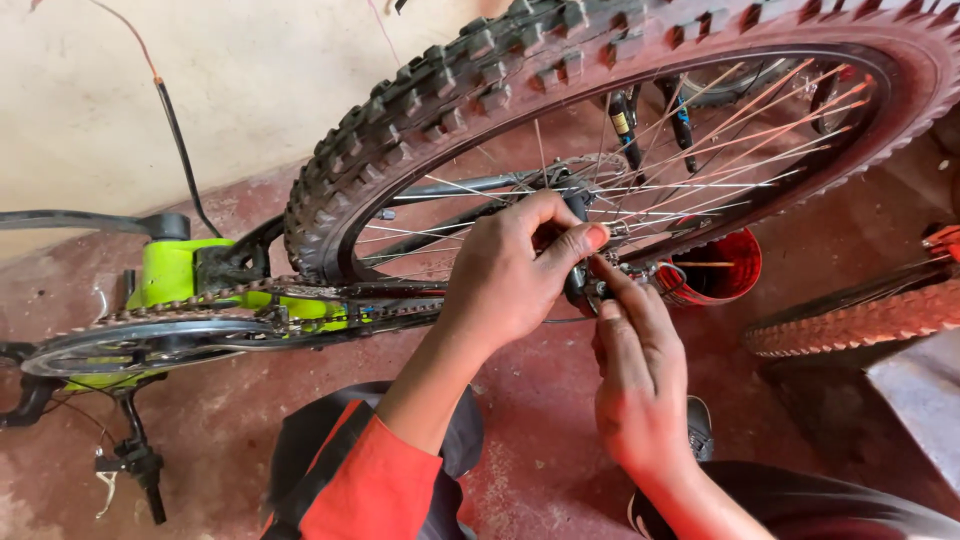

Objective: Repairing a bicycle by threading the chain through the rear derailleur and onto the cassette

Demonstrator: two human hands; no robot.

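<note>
While both hands [560, 300] work hub [585, 285], spokes [700, 150] crowd access.

The scene is lit by soft, warm daylight, bright enough to read detail across most of the frame. The light seems to come from the upper right, where the tyre [560, 60] and the red floor [830, 230] take a reddish cast, though the source itself is out of view. The pale wall [200, 90] at upper left is evenly lit with no hard glare. Shadows are soft and pool at the lower edge, under the dark clothing. Thin highlights glint on the spokes [700, 150] and the chainring [140, 345]. Focus is sharp at the centre; the wide lens bends lines toward the edges, and the corners look slightly smeared.
</note>
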